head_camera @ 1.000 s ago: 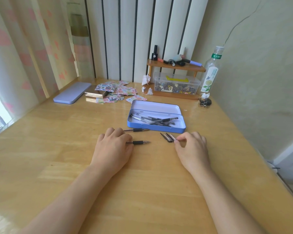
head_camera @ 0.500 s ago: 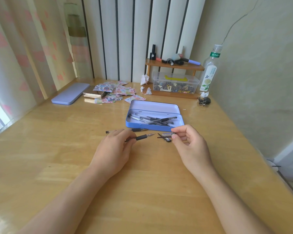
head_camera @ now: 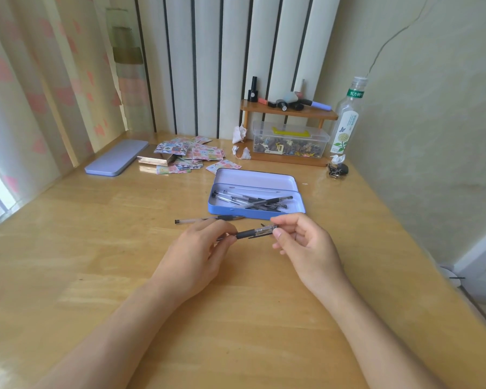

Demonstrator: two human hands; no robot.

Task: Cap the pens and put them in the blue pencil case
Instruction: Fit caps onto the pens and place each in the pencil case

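Note:
My left hand (head_camera: pixel 197 254) grips a black-grip pen (head_camera: pixel 246 234) by its barrel just above the table. My right hand (head_camera: pixel 303 242) pinches the clear cap (head_camera: pixel 267 229) that now sits over the pen's tip. Behind my hands lies the open blue pencil case (head_camera: pixel 253 211) with several capped pens (head_camera: pixel 253 202) inside. Another pen (head_camera: pixel 208 219) lies on the wooden table in front of the case, left of my fingers. Whether a cap lies behind my right hand is hidden.
The case's lid (head_camera: pixel 117 161) lies far left near the curtain. Stickers and cards (head_camera: pixel 185 155) are spread behind the case. A small wooden shelf (head_camera: pixel 289 112) over a clear box (head_camera: pixel 289 143), a bottle (head_camera: pixel 347 116) and keys (head_camera: pixel 337 169) stand at the back right by the wall.
Both hands lifted off the table and came together. The left picked up the pen, the right picked up a cap, and the cap now covers the pen's tip.

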